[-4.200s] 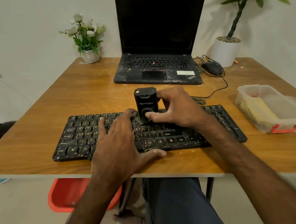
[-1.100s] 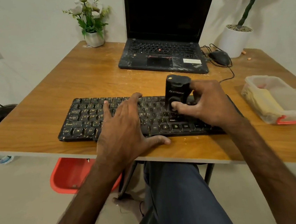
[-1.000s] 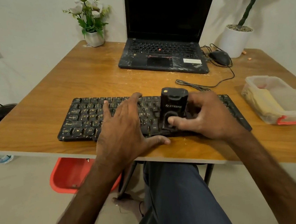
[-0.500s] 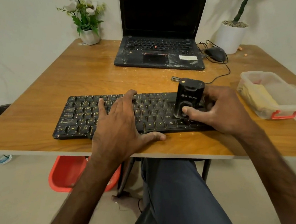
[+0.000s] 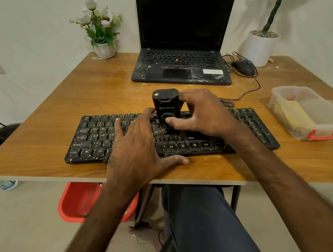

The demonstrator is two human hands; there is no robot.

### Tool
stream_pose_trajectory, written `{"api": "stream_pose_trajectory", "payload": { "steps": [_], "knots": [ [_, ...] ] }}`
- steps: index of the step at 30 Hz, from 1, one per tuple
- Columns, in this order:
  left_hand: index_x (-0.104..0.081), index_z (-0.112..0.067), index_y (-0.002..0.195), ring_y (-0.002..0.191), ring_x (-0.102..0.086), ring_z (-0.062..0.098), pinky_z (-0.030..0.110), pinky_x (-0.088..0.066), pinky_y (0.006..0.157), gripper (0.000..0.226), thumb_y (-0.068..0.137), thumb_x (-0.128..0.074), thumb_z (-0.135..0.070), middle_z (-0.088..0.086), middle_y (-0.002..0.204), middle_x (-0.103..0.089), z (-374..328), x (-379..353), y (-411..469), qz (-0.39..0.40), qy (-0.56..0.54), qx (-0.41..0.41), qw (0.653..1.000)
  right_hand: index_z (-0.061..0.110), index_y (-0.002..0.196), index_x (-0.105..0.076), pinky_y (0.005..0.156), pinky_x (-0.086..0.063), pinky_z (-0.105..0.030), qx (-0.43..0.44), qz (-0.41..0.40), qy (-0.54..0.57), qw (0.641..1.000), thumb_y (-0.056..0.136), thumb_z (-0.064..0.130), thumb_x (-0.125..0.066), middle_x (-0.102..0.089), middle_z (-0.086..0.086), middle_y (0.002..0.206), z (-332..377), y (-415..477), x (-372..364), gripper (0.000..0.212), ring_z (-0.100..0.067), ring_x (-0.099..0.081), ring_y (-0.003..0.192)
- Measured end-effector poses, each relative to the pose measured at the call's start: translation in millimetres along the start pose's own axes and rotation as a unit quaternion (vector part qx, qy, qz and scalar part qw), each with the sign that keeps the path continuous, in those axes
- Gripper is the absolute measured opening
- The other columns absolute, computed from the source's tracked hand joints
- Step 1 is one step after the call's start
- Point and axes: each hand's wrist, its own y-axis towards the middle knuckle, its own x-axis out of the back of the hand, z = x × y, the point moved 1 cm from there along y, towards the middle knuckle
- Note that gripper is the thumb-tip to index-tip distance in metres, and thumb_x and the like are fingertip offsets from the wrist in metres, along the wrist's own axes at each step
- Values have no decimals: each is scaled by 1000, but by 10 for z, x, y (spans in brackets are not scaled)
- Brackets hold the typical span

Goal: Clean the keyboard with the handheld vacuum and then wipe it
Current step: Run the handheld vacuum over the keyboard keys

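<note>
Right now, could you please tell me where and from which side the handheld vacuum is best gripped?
Grip the handheld vacuum low on its body, from the right, as the right hand does: thumb on the front, fingers behind. It stands upright and narrow on the keyboard, so a low grip should steady it.

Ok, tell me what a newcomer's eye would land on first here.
First, the small black handheld vacuum, standing upright on the middle of the black keyboard. The right hand grips it, and the left hand lies flat on the keys beside it. Next, the open laptop at the back of the table, its screen dark and its palm rest smeared and dusty.
</note>
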Motion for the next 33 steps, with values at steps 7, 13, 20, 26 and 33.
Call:
{"api": "stream_pose_trajectory", "payload": {
  "steps": [7,13,20,26,33],
  "knots": [
    [0,-14,154,143,-40,18,63,-15,121,142,51,-46,-101,7,154,-42,-1,11,-2,-6,-25,0,1000,19,118,-69,68,-51,-22,-24,53,101,993,75,44,-77,-71,10,100,-12,13,6,50,-1,-63,80],
    [0,-13,155,142,-42,16,63,-17,120,145,51,-48,-101,5,156,-39,5,10,-3,-4,-26,1,1000,12,120,-67,66,-48,-28,-4,-39,-14,999,79,43,-73,-71,4,99,-41,74,-110,51,-7,-59,80],
    [5,-15,155,143,-39,16,63,-15,120,146,49,-48,-100,6,159,-35,-12,18,-12,0,-40,1,999,20,116,-69,69,-54,-32,-51,36,101,993,76,43,-77,-72,11,98,-10,-44,-5,48,-5,-65,81],
    [6,-17,154,143,-40,15,62,-17,120,146,48,-51,-100,7,155,-42,-13,33,-11,-2,-43,6,999,20,120,-66,63,-44,-22,-115,-5,85,990,82,42,-74,-69,10,100,-32,13,-42,44,4,-58,72],
    [9,-19,153,144,-39,16,63,-16,120,144,49,-50,-100,8,157,-39,-15,31,-12,0,-39,5,999,31,104,-65,71,-56,-30,-126,-3,201,971,84,36,-71,-70,9,97,21,-136,-47,21,-8,-67,87]
  ]
}}
